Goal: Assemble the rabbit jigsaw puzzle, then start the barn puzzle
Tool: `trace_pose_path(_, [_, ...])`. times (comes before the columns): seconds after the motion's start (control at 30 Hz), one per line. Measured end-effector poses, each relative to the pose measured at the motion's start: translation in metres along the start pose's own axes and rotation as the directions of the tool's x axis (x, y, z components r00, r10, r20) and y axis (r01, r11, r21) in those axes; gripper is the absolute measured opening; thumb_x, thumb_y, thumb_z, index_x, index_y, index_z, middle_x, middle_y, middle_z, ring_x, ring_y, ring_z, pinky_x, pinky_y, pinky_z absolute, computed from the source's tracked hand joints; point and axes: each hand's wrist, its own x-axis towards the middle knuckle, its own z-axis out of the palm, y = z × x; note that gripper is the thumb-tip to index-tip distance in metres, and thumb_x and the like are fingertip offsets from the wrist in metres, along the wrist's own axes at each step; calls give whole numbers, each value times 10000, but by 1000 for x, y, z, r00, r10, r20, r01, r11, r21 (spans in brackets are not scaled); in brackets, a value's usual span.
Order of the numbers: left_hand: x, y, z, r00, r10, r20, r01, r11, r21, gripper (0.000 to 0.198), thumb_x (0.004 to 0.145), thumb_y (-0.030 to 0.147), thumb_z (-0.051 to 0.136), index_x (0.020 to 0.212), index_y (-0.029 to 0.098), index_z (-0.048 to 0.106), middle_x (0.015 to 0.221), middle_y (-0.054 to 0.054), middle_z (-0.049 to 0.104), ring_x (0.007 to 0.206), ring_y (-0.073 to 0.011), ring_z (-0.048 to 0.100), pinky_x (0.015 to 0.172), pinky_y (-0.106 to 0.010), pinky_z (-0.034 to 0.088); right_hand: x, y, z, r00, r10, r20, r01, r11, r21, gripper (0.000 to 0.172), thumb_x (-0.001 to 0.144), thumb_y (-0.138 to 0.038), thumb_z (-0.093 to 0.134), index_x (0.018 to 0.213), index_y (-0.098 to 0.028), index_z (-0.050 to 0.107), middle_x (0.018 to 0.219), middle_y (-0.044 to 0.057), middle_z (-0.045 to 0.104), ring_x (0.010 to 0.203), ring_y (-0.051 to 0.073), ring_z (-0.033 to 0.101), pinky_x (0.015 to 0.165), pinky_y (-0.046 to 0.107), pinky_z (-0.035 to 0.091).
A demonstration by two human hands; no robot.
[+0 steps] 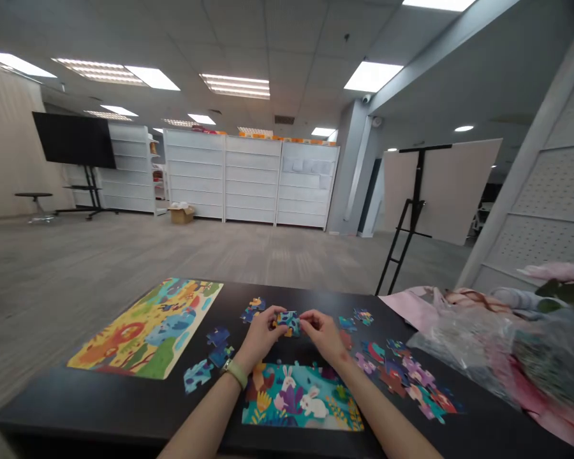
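Between my two hands is a blue patterned jigsaw piece (288, 322), raised a little over the black table. My left hand (262, 331) pinches its left side; a pale green band circles that wrist. At the right edge, my right hand (321, 331) grips with thumb and fingertips. Below them lies a joined part of a jigsaw puzzle (301, 401) with white rabbits and plants on teal. Loose dark blue pieces (219, 338) and a light blue piece (198, 376) lie left of my left forearm. Just beyond my left hand are more pieces (253, 309).
Many loose puzzle pieces (411, 376) spread over the right of the black table (124, 408). An animal picture sheet (148, 328) lies at the left. Plastic-wrapped flowers (497, 338) cover the right edge. An easel with a board (440, 191) stands beyond.
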Motion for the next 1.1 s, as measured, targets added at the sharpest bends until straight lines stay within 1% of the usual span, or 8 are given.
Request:
trace_pose_path(0.17, [-1,6,-2,999,20,43,-25,992,125,251,884,304,724,1082,162,665,947,-35,733,879,-195,702,808,-350,565,1,5,3,1000,3,22,-3,999,39,272,794,-428,673,895,-177,697,760,30,719,700,182,645,674,289,507])
trace_pose_path(0.33, [-3,6,-12,999,21,-31,-9,945,326,232,939,370,683,1054,169,683,1019,-40,705,957,-211,669,917,-443,529,4,5,-6,999,16,-42,-14,998,54,358,857,-459,578,983,-158,725,784,50,719,698,190,628,645,297,492])
trace_pose_path(0.5, [-4,10,-17,992,52,-115,-1,913,408,252,908,343,704,1095,175,677,1198,-77,657,1180,-274,576,1055,-528,413,0,-3,-5,997,-13,76,7,998,67,282,818,-389,634,957,-186,773,799,34,744,716,183,646,700,305,507])
trace_pose_path(0.57, [-4,15,-15,994,56,-98,-14,924,382,216,915,320,671,1076,178,691,1134,-71,684,1121,-263,606,1013,-472,443,-2,-4,-2,996,-14,93,7,997,74,300,803,-380,653,997,-179,760,742,15,722,668,166,628,671,293,501])
trace_pose_path(0.63, [-6,20,-10,999,48,-26,-37,944,329,210,906,294,642,1074,188,711,992,-48,719,962,-225,657,876,-362,501,-2,-4,0,995,-10,101,1,996,85,322,788,-380,671,1019,-165,737,692,-3,696,625,150,609,641,280,494])
trace_pose_path(0.73, [-8,23,-3,995,32,94,-54,969,240,272,849,245,652,1104,185,723,833,-18,713,761,-173,654,675,-259,490,-2,-1,0,994,11,109,-21,995,98,323,796,-387,663,1017,-156,712,674,-6,684,587,138,596,592,262,483])
trace_pose_path(0.9, [-7,14,0,994,2,111,-16,992,126,241,821,247,669,1038,147,703,809,-30,694,747,-168,655,677,-264,503,0,4,-3,994,52,96,-63,991,120,322,876,-389,509,1011,-169,701,742,18,686,591,141,611,524,244,462])
trace_pose_path(1.1, [-3,3,-4,995,-38,92,35,999,42,238,866,279,689,1056,149,628,773,19,627,652,-127,624,621,-264,519,-2,0,-2,989,34,143,-55,988,144,241,784,-290,615,979,-174,698,602,-31,645,561,136,593,573,250,462])
